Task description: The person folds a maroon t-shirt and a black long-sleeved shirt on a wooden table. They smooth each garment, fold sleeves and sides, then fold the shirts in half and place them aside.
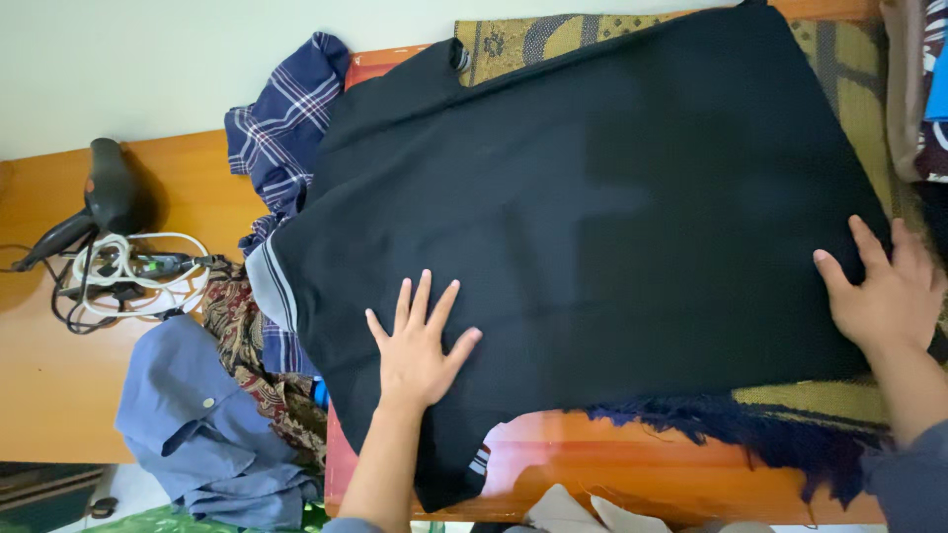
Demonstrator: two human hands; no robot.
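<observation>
black shirt (592, 197) under both flat hands, fingers wide; plaid cloth (281, 128), blue shirt (202, 424) & hairdryer (104, 192) beside.

A single head-worn camera looks steeply down onto the worktop (612, 464) from close above, the picture turned sideways so that the wall runs along the top left. The black garment (592, 217) fills most of the frame. Both forearms enter from the near bottom edge. The left side takes in a hair dryer (99, 197) and cables.

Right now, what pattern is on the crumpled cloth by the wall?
Blue-and-white plaid shirt, in the head view.
</observation>
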